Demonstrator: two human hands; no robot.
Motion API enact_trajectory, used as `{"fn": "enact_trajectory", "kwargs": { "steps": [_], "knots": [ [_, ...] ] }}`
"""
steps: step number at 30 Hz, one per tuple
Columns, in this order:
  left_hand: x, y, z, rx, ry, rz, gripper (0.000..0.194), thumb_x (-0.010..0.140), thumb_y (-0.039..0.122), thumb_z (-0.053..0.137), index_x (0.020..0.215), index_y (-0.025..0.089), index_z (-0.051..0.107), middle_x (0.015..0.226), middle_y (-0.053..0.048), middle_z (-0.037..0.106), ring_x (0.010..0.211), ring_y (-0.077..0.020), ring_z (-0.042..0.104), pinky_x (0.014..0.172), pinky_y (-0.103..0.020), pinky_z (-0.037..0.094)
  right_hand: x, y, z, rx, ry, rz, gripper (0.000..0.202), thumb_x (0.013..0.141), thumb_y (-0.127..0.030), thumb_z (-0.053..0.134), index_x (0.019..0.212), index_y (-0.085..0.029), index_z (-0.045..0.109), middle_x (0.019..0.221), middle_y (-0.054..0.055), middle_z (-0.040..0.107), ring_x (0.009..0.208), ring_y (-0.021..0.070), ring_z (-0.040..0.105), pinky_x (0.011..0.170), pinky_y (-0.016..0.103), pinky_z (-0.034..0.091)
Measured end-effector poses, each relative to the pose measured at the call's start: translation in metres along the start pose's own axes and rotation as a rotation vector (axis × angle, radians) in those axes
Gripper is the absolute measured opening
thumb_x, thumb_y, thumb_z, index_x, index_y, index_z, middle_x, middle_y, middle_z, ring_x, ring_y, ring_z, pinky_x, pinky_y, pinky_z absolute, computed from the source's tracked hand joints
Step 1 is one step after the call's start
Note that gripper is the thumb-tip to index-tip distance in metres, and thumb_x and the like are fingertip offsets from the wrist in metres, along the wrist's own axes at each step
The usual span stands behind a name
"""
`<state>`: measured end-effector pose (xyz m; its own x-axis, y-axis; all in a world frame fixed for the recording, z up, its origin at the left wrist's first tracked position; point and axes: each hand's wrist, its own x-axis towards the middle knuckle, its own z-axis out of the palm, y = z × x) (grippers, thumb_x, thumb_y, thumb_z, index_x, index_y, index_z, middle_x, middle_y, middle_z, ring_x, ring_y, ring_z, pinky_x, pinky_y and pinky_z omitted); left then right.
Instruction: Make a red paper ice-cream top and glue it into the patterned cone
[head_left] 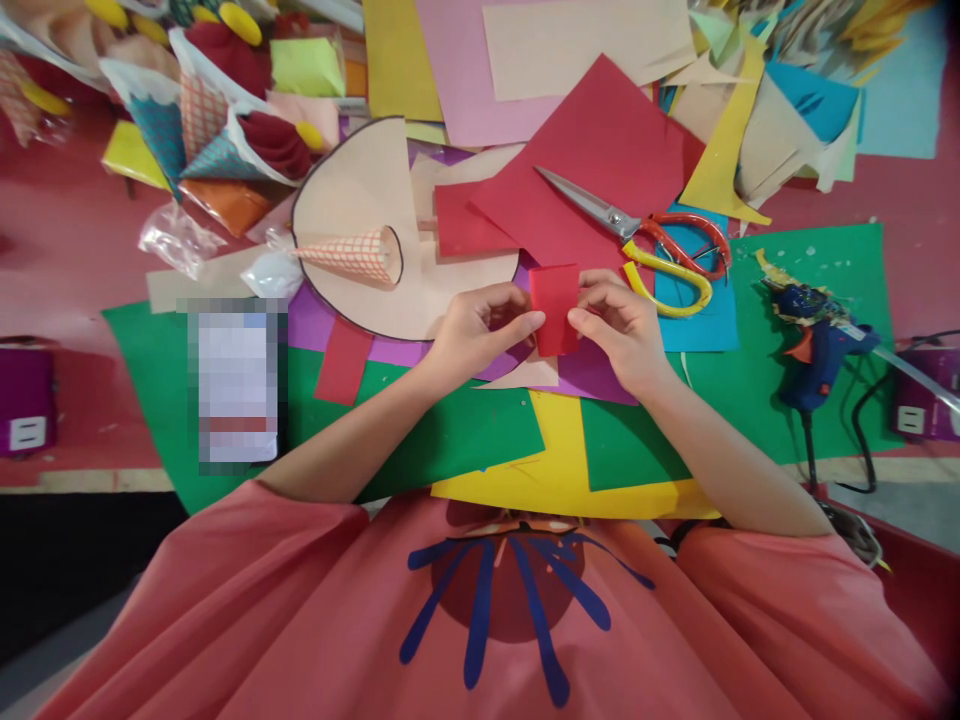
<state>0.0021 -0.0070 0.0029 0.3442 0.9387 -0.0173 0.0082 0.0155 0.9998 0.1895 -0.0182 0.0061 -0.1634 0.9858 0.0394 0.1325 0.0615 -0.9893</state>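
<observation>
Both hands hold a small red paper piece [556,312] upright between them, over the purple and beige sheets. My left hand [491,328] pinches its left edge with thumb and fingers. At the right edge, my right hand [616,325] has thumb and fingertips closed on it. The piece looks folded, with a crease near its top. Just behind lies a large red sheet [592,150], with scissors [630,235] resting on it, red and yellow handles to the right. A checkered paper cone [360,255] lies on a round beige sheet [330,200] to the left.
A phone [238,385] lies on green sheets [420,430] at the left, near a red strip [343,362]. On the right is a blue glue gun [821,365] with its cord. Wrapped cones [214,120] stand back left; paper scraps [780,130] are heaped back right.
</observation>
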Motion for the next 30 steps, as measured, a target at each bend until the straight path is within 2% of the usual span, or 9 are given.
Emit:
{"fn": "enact_trajectory", "kwargs": {
  "steps": [8,18,25,30],
  "knots": [
    [0.0015,0.0032,-0.0012,0.017,0.068,0.000,0.040,0.075,0.054,0.071,0.068,0.015,0.061,0.058,0.001,0.061,0.052,-0.0069,0.056,0.051,-0.019,0.046,0.0002,0.0020,0.0003,-0.004,0.000,-0.007,0.033,0.077,-0.050,0.071,0.068,-0.021,0.058,0.090,0.003,0.058,0.092,0.0173,0.059,0.090,0.035,0.047],
    [0.0023,0.0002,-0.0017,0.040,0.090,0.032,0.044,0.074,0.056,0.071,0.064,0.016,0.057,0.057,0.003,0.056,0.050,-0.0046,0.048,0.046,-0.018,0.039,0.0014,-0.0006,0.0001,-0.014,-0.033,0.018,0.037,0.075,-0.055,0.071,0.065,-0.022,0.058,0.096,0.005,0.061,0.102,0.0208,0.059,0.092,0.037,0.049],
    [0.0028,0.0006,-0.0028,0.036,0.081,0.036,0.041,0.078,0.055,0.069,0.066,0.016,0.057,0.060,0.001,0.058,0.052,-0.0060,0.051,0.049,-0.020,0.041,0.0022,-0.0008,-0.0007,-0.047,-0.037,0.003,0.038,0.074,-0.056,0.071,0.064,-0.022,0.059,0.090,0.004,0.061,0.104,0.0212,0.057,0.095,0.037,0.046],
    [0.0064,-0.0012,-0.0037,0.039,0.092,0.055,0.047,0.073,0.059,0.071,0.063,0.016,0.055,0.059,0.003,0.052,0.052,-0.0051,0.046,0.048,-0.019,0.038,0.0013,-0.0003,-0.0009,-0.053,-0.063,0.003,0.031,0.078,-0.047,0.070,0.065,-0.021,0.059,0.094,0.004,0.061,0.105,0.0207,0.058,0.096,0.037,0.045]
  ]
}}
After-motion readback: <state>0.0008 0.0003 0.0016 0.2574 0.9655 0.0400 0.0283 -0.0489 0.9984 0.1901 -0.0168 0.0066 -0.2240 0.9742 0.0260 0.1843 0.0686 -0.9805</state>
